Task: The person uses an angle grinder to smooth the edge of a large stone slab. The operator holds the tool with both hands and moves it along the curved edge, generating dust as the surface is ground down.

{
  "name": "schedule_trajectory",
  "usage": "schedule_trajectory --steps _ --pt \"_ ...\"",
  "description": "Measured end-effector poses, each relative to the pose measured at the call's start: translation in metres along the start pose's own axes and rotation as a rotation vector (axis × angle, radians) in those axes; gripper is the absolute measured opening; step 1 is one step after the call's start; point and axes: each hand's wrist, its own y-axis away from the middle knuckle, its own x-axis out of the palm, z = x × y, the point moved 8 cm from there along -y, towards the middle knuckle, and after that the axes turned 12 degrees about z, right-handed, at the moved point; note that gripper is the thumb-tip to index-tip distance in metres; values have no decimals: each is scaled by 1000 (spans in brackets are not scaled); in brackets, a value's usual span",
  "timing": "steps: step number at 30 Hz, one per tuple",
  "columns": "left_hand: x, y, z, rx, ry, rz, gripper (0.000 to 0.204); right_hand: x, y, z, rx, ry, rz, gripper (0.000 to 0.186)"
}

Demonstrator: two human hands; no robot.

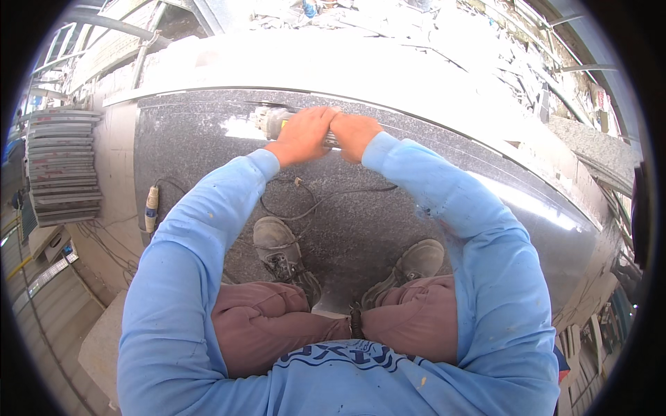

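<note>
My left hand (pixel 303 134) and my right hand (pixel 355 134) are side by side, closed around an angle grinder (pixel 272 120). Its metal head sticks out to the left of my left hand, and a thin disc (pixel 275 105) shows at its far side, close to the far edge of a dark speckled stone slab (pixel 187 142). Whether the disc touches the stone I cannot make out. Most of the grinder's body is hidden under my fingers. A dark cable (pixel 316 205) loops over the slab between my arms.
My boots (pixel 276 239) stand on the slab. A cream cylindrical object with a cable (pixel 151 209) lies near its left end. Further left is a stack of thin slabs (pixel 66 166). Beyond the far edge runs a glaring white surface (pixel 277 66), with scattered rubble behind.
</note>
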Motion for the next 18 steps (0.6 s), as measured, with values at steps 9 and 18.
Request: schedule_trajectory --steps 9,18 --pt "-1 7 26 -35 -1 36 78 5 -32 10 -8 12 21 38" --pt "-6 2 0 28 -4 -12 76 0 -7 0 9 9 38 35"
